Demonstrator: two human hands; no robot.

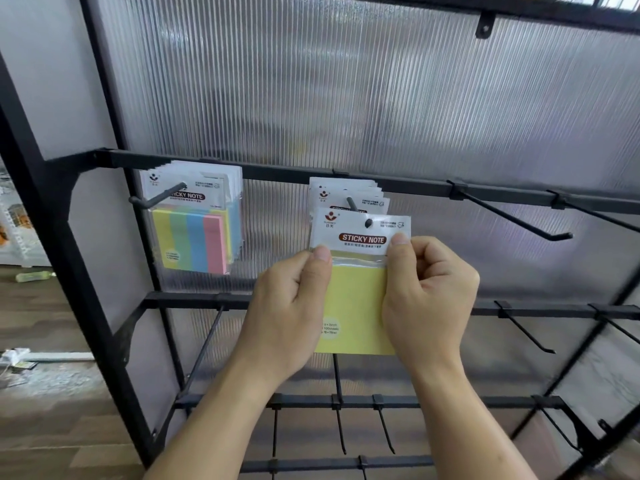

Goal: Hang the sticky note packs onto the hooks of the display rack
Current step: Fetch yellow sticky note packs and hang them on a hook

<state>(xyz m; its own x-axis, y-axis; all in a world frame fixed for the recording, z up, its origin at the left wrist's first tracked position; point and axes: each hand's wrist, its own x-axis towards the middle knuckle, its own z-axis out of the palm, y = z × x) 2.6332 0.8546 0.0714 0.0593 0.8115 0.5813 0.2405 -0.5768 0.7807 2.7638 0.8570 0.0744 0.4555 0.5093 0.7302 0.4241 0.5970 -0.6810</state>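
Sticky note pack (358, 299), yellow: your left hand (287, 306) and right hand (429, 299) pinch its sides, its hole threaded on the hook (353, 204) of the black display rack (207, 164). Ribbed translucent panel (346, 98) behind; wood floor (52, 427) at left.

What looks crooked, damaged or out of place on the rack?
Nothing damaged. The yellow pack, pinched by the left hand and right hand, sits only at the hook tip, forward of the hung packs behind it.
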